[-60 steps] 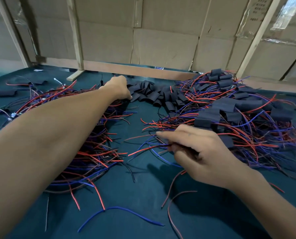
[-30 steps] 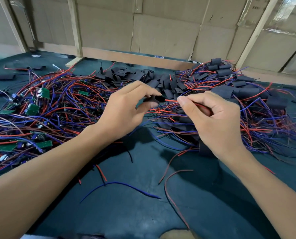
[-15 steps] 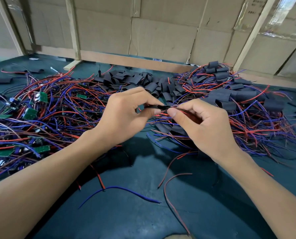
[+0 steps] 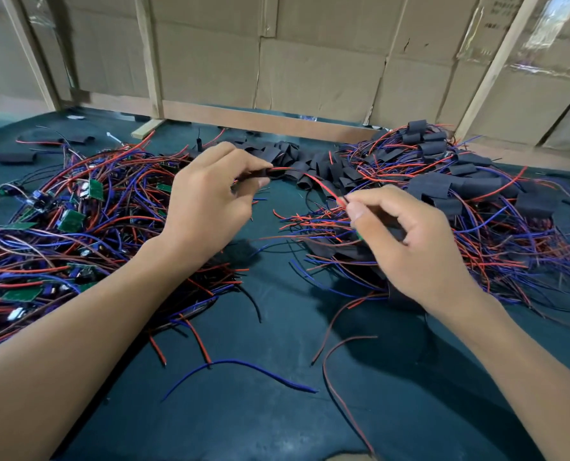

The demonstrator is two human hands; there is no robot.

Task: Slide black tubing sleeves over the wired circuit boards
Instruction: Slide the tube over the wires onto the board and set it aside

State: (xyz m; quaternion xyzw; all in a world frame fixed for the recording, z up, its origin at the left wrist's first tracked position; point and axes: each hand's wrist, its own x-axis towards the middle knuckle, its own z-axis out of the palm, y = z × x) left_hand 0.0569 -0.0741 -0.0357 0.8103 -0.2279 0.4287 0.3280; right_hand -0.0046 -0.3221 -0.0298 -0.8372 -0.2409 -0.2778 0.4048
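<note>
- Sleeve [image 4: 260, 173]: black, short, flattened, long axis lying left-right, open end facing right, pinched in left hand [image 4: 207, 207] above green tabletop [image 4: 277, 427]
- Red wire [image 4: 323, 186] running from sleeve mouth down to right hand [image 4: 410, 247], pinched between thumb and forefinger
- Board itself mostly hidden in right hand

Single view only, head-mounted, wide-angle. It looks forward and down across a dark green table [image 4: 277, 420] from the person's seated side, both forearms entering from the bottom edge. The near table surface fills the lower frame at close range; a cardboard wall [image 4: 310, 71] closes the far edge. Straight lines bow toward the frame margins. No second view to compare
</note>
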